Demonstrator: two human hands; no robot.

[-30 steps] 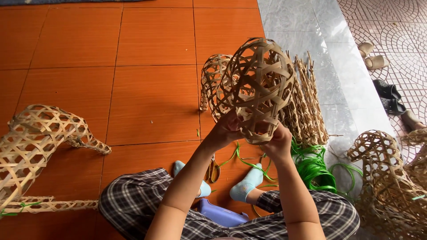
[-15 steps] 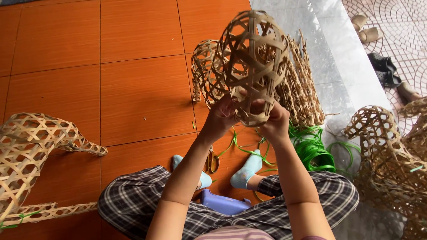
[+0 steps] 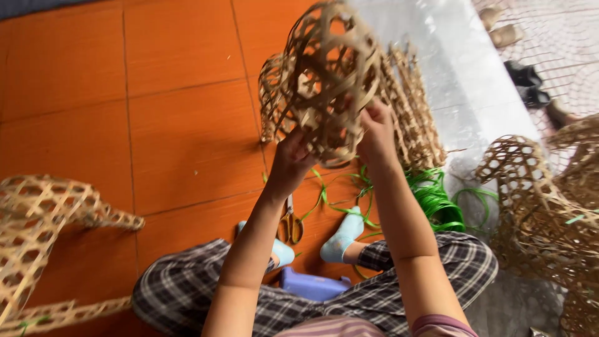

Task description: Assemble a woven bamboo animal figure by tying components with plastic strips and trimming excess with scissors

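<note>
At 8 o'clock, a flat woven lattice piece (image 3: 43, 237) lies on the orange tiled floor (image 3: 175, 125), well apart from the work. Centre: the left hand (image 3: 292, 163) and right hand (image 3: 376, 131), fingers closed on the lower rim, hold a rounded openwork bamboo basket (image 3: 331, 75) raised, probably to bring its weave into view. Scissors (image 3: 291, 226) lie between the feet. At 4 o'clock, green strapping (image 3: 433, 200); at 3 o'clock, more woven baskets (image 3: 543, 206) crowd that edge. Open floor remains toward 10 o'clock.
</note>
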